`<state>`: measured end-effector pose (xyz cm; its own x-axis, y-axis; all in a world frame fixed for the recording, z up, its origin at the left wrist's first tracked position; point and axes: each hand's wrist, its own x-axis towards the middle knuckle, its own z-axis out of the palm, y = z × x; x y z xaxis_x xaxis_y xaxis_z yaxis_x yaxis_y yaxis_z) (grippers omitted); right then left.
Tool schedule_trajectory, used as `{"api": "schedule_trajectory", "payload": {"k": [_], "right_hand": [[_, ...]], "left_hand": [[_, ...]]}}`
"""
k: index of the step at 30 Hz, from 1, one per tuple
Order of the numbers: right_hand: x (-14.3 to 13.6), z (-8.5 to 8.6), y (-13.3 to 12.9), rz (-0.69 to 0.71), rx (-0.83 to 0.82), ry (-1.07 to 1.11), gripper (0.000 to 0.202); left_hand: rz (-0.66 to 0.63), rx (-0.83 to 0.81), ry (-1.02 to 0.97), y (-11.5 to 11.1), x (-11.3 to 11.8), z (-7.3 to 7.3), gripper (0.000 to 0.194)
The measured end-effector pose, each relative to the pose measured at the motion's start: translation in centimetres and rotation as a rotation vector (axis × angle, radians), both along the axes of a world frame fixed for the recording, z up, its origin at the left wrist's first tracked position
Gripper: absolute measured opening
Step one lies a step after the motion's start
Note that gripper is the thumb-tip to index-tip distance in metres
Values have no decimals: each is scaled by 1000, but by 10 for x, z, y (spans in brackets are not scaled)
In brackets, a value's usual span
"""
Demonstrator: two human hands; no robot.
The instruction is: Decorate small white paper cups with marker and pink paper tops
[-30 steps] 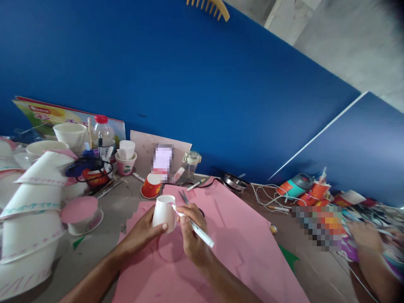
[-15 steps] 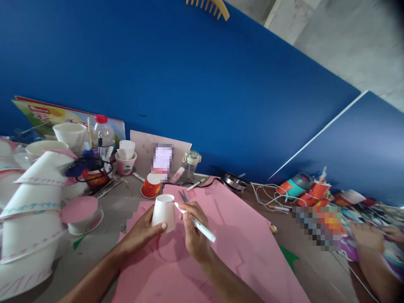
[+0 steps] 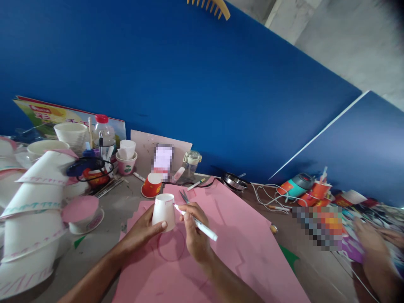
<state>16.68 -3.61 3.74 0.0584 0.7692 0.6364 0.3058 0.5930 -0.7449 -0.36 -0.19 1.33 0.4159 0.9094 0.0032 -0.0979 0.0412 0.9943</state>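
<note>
Here, the left hand (image 3: 148, 229) is gripping a white paper cup (image 3: 163, 214) from its left side, its thumb lying across the lower front of the wall while the other fingers are wrapping behind, mostly hidden. The cup is standing narrow end up in that grip, above the pink paper (image 3: 252, 252), and its upper part is rising clear of the thumb. Pinkish marks (image 3: 168, 201) are showing just below its upper edge. The right hand (image 3: 196, 229) is pinching a white marker (image 3: 205, 230) between closed fingers, the barrel slanting down to the right and the tip pointing at the cup's upper right side, just beside those marks; whether it is touching cannot be told. The right fingertips are staying just off the cup wall. Scissors (image 3: 183, 196) are lying beyond the right hand, and a red cup (image 3: 150, 188) is sitting behind the white one.
</note>
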Motion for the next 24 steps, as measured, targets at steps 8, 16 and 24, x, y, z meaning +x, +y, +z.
{"api": "schedule_trajectory", "payload": {"k": [8, 16, 24], "right_hand": [[-3, 8, -7, -6, 94, -108, 25], [-6, 8, -7, 64, 76, -115, 23], [-6, 4, -6, 65, 57, -109, 22]], "left_hand": [[-16, 21, -4, 3, 0, -7, 75], [-23, 4, -29, 2, 1, -8, 78], [-29, -2, -34, 1, 1, -8, 77]]}}
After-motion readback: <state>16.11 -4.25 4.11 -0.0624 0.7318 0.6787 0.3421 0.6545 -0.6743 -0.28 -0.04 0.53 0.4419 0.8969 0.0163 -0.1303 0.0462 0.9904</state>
